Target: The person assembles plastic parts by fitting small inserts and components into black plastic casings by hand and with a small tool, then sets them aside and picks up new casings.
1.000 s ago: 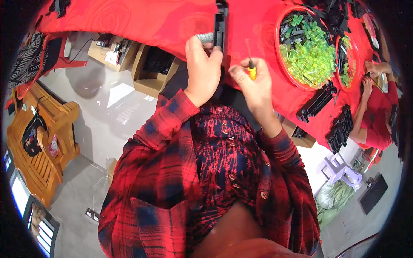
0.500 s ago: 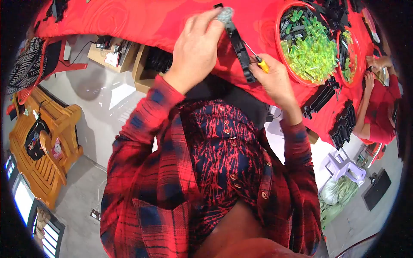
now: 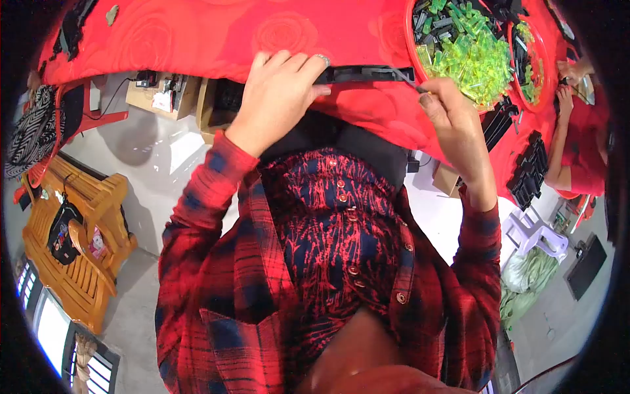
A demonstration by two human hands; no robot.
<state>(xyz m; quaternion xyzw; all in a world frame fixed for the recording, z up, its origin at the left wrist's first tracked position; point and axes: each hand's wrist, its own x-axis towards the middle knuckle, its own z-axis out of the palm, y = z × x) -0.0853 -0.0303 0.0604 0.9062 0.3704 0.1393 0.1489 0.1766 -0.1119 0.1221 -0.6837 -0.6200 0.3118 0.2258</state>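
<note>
My left hand (image 3: pixel 281 88) is closed on one end of a long black plastic strip (image 3: pixel 367 73), with a grey band around one finger. The strip lies level, close above the red cloth near the table's front edge. To its right, my right hand (image 3: pixel 454 118) is wrapped around a screwdriver whose handle is mostly hidden in the fingers. The thin shaft of the screwdriver (image 3: pixel 408 80) points up and left across the strip's right end. I cannot tell whether its tip touches the strip.
A red basin (image 3: pixel 412 46) of yellow-green and black plastic pieces stands behind my right hand. Beside it is a smaller red tray (image 3: pixel 539 82) with similar pieces. Black strips (image 3: pixel 528 172) lie at the right edge. Another person (image 3: pixel 583 148) sits on the right.
The black strip has swung from steeply slanted to level. My left hand has moved slightly left and down, my right hand to the right; the screwdriver's yellow handle is now mostly covered.
</note>
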